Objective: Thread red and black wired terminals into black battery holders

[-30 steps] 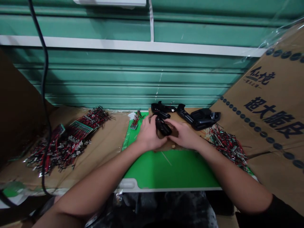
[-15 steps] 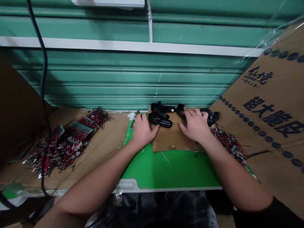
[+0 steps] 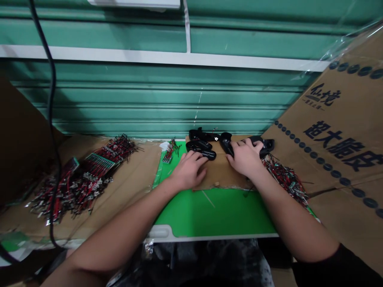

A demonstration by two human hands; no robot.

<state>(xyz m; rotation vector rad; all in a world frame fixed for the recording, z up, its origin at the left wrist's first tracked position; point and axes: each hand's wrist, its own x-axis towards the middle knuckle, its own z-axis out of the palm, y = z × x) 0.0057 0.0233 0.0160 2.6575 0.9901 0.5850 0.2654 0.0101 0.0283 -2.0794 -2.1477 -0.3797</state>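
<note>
Tall carton [image 3: 338, 123] right; green board [image 3: 206, 215] near. Wire heap [image 3: 80, 179] left, smaller wire pile [image 3: 287, 179] right. Right hand [image 3: 247, 158] hides part of black casings [image 3: 268, 147], far right; grip cannot be told. Left hand [image 3: 188, 170], fingers loosely spread, at black shell [image 3: 210, 154], far centre.

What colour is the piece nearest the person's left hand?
The piece nearest the left hand is glossy black, best seen in the head view.

Black cable [image 3: 53, 77], dark panel [image 3: 24, 123], probably cardboard
</note>
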